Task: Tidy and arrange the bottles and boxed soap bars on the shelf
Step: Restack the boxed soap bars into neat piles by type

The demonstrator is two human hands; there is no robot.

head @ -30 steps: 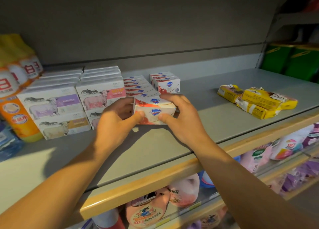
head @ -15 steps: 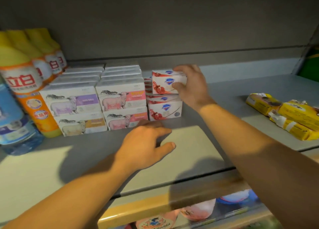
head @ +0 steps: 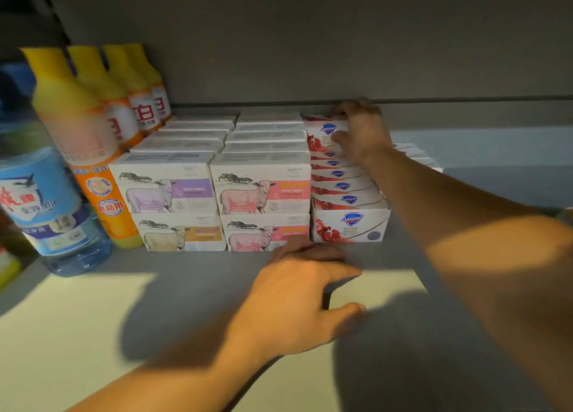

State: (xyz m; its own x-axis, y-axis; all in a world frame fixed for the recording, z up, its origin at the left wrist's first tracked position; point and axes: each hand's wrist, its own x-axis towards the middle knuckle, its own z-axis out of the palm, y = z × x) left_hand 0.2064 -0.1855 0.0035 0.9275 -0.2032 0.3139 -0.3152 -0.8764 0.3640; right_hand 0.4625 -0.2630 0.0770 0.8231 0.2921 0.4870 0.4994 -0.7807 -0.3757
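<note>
The soap boxes (head: 260, 185) are looking like printed cardboard — smooth, faintly glossy. The yellow bottles (head: 77, 107) are showing as shiny plastic with paper-like labels, the blue bottle (head: 52, 213) as clear plastic — and the shelf (head: 93, 318) is reading as matt, smooth grey.

Right hand (head: 361, 129) grips soap box (head: 324, 132) at row's back; left hand (head: 297, 300) flat on shelf (head: 93, 318); bottles (head: 93, 126) left.

I count four yellow-capped bottles (head: 93, 126) in a row and one blue-labelled bottle (head: 40, 200). Four sheep-printed soap boxes (head: 166, 194) face me (more rows behind, hard to count). About seven pomegranate soap boxes (head: 350, 222) show, and two hands.
</note>
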